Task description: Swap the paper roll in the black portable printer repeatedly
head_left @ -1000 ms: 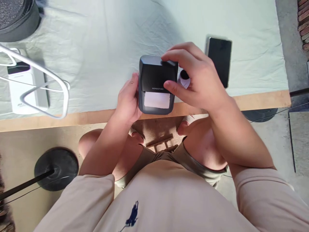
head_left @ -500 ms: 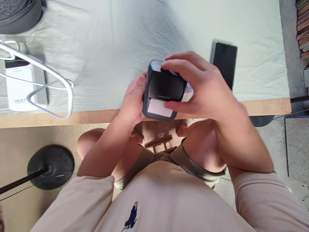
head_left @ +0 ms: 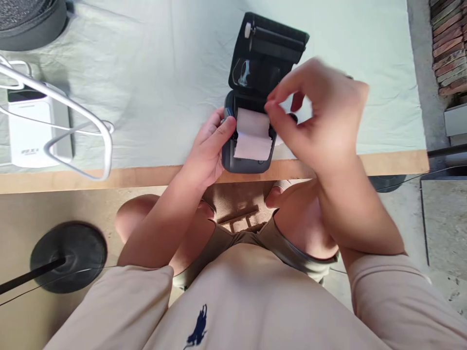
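Note:
My left hand [head_left: 210,148] grips a small black label printer [head_left: 247,166] from its left side, thumb on the rim, over the front edge of the table. The printer's lid [head_left: 268,53] stands raised, tipped away from me, with a roller and a clear window on its inner side. Inside the body sits a white paper roll [head_left: 253,124], its loose end lying toward me. At the right of the opening is my right hand [head_left: 323,119], somewhat blurred, thumb and forefinger pinched close to the roll. Whether anything is between those fingertips, I cannot make out.
A white power bank [head_left: 31,131] with a looped white cable [head_left: 105,155] lies on the cloth [head_left: 146,87] at left. Behind it stands a dark round object [head_left: 32,29]. The wooden table edge [head_left: 91,175] runs before me; a black round stand base [head_left: 69,257] is on the floor.
The printer's lid has swung up and back, uncovering the paper roll. My right hand has moved from the top of the lid to the opening's right side, now hiding the phone.

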Demonstrator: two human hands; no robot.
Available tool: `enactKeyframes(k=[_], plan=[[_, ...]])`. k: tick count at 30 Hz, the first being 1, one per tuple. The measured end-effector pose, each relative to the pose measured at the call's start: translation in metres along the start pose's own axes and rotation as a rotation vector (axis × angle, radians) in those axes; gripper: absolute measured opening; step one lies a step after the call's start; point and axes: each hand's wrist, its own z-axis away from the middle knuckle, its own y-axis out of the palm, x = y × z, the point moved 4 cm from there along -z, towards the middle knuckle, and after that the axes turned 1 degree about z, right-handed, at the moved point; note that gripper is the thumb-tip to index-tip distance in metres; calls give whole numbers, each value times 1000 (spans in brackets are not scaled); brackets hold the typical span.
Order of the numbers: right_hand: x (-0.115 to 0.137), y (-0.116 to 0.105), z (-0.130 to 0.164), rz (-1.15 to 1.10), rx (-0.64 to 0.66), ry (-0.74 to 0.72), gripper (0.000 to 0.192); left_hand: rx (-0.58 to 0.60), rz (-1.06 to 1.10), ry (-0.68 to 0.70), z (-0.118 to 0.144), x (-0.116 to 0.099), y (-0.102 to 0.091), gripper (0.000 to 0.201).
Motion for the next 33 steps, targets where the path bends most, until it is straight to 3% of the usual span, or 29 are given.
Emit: enactKeyframes(k=[1,4,6,10,13,15,17,18,20,22,27,31,33], plan=[[1,3,-2,77,138,28,3,1,-10,12,0,0,-1,14],[1,14,-5,321,493,118,22,34,-33,53,1,0,-1,17],[3,17,-8,404,562,140,29,43,-59,67,2,0,-2,20],[6,9,-9,287,495,178,42,41,-83,65,2,0,-4,26],[-4,-7,-4,-44,376,208,42,82,-54,69,1,1,-4,22],[-23,-19,-4,-335,162,266,32,103,-33,74,0,0,-3,18],[-53,-26,-3,-583,-134,396,27,107,-23,77,0,-1,-2,16],[-70,-24,-1,-694,-219,515,24,102,-27,79,-1,-1,-2,17],[-94,-11,4,-837,-140,699,32,84,-49,80,-1,-3,-1,21],[-108,-4,8,-830,-120,724,37,70,-72,74,-2,-4,0,24],[-108,5,16,-426,-11,341,30,42,-88,35,-3,-5,1,27],[-112,13,20,-233,146,316,37,55,-97,57,-3,-5,2,27],[-104,7,21,-179,157,275,49,67,-129,67,-2,-6,2,27]])
